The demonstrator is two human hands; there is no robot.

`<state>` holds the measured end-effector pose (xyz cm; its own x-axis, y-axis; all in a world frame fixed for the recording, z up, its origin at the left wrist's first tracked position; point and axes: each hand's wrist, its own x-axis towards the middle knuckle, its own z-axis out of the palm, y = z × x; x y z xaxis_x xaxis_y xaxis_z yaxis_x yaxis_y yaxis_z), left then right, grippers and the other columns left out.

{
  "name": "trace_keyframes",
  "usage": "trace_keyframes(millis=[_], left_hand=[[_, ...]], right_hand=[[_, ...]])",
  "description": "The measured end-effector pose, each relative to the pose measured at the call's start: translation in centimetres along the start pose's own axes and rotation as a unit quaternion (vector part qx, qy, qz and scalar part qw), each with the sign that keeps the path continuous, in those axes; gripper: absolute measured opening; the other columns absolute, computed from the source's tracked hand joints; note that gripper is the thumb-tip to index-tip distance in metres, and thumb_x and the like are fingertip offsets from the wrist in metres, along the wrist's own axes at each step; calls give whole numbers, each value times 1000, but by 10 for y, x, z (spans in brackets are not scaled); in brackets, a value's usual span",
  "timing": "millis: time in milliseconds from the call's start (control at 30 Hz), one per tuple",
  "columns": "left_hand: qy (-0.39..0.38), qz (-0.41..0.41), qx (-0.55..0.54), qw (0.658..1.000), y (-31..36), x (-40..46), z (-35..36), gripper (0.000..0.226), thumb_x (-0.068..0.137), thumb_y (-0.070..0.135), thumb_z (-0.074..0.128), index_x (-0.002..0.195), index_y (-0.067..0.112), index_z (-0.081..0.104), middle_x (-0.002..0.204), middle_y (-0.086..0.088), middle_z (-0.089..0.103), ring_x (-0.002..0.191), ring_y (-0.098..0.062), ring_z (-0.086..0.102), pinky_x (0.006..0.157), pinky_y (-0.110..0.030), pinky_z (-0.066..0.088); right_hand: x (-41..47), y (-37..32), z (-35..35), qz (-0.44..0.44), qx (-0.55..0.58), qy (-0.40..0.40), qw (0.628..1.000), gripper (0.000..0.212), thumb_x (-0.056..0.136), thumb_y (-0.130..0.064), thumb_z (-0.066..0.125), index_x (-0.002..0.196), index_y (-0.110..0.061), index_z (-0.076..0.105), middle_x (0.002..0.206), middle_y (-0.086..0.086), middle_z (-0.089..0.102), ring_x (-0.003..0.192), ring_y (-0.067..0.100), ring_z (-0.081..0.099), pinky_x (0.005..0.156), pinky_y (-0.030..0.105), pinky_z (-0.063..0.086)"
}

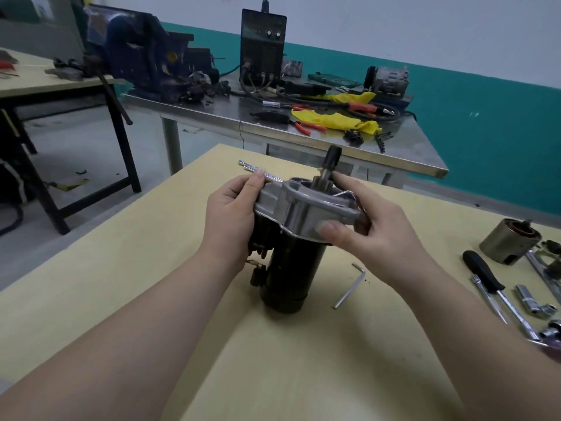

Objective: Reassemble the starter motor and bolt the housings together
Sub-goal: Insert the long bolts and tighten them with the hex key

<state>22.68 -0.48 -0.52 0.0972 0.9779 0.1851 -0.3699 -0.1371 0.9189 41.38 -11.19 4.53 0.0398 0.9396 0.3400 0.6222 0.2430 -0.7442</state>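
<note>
Head view shows the starter motor (pixel 291 268) standing upright near the middle of the yellow surface (pixel 151 284), its grey aluminium nose housing (pixel 303 208) on top with the shaft (pixel 332 161) poking up. The left hand (pixel 230 214) grips the housing's left flank, while the right hand (pixel 370 226) pinches its right rim between thumb and fingers. It is probably heavy, rigid and top-weighted, so the stiff cast flange looks the safest hold, not the small terminals (pixel 258 262) on its left side.
</note>
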Motion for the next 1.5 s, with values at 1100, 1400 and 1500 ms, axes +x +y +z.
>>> trace_keyframes(millis=[1100,1400,1500], left_hand=[[-191,90,44,976,13,2,-14,22,101,15,64,107,25,83,107,-1,78,97,-16,71,78,-25,57],[-202,141,116,962,19,5,-25,32,93,6,62,110,24,83,101,2,81,99,-17,75,82,-29,61],[-204,155,119,959,18,9,-28,29,95,6,61,105,21,84,100,-2,81,97,-20,75,79,-31,61]], right_hand=[[9,44,-5,58,353,-41,933,90,58,-51,100,136,-17,68,122,16,69,111,36,68,85,49,55],[7,38,-5,55,328,-24,943,68,67,-31,86,132,-17,71,122,42,54,103,44,53,85,57,32],[6,37,-7,44,324,-37,944,64,66,-30,86,129,-22,73,121,39,57,104,46,58,85,59,38]])
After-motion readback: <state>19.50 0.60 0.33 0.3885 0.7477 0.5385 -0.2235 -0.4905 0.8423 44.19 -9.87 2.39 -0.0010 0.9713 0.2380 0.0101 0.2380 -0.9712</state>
